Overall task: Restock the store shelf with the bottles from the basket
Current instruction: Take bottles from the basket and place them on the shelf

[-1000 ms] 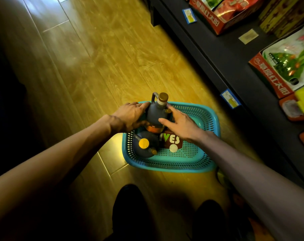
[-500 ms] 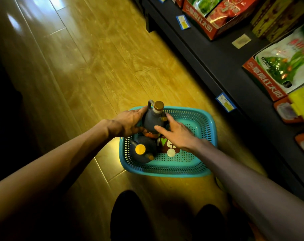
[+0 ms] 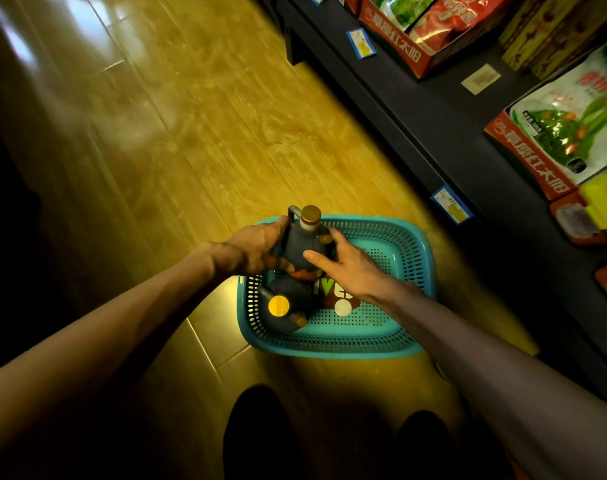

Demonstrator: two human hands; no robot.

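Frame center: dark jug bottle (image 3: pixel 304 245) is being gripped by left hand (image 3: pixel 257 249) and right hand (image 3: pixel 347 268), arms extended over teal basket (image 3: pixel 413 244).

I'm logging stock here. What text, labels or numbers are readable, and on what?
"草原红太阳": red carton on the shelf.
"草原红太阳", partly cut off: farther red carton.
"VE", partly covered: brown bottle in the basket.
Shelf price tags: too blurred to read.

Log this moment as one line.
step: lifting bottle | both hands: left hand, right hand grip dark bottle | basket: two bottles remain
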